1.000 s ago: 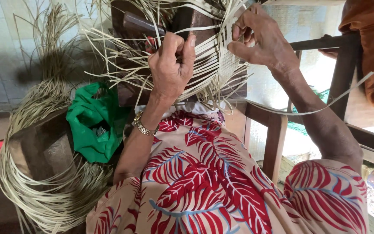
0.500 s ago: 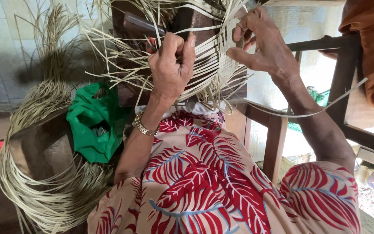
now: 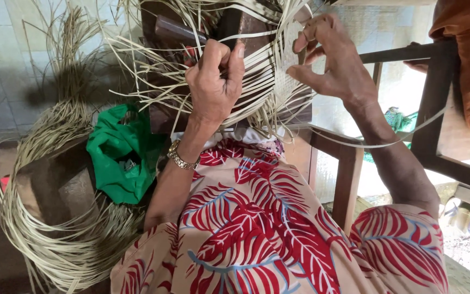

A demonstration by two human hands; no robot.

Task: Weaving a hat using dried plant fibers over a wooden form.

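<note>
Head view: left hand (image 3: 213,81) fisted on straw strips (image 3: 262,65), right hand (image 3: 330,62) pinching

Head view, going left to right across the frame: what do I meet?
Bundle of straw strips → green plastic bag → left hand gripping strips → woven straw panel → right hand → dark wooden chair frame.

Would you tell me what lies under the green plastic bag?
The green plastic bag rests on a dark wooden block ringed by coiled straw strips. Whatever sits directly beneath it is covered.
</note>
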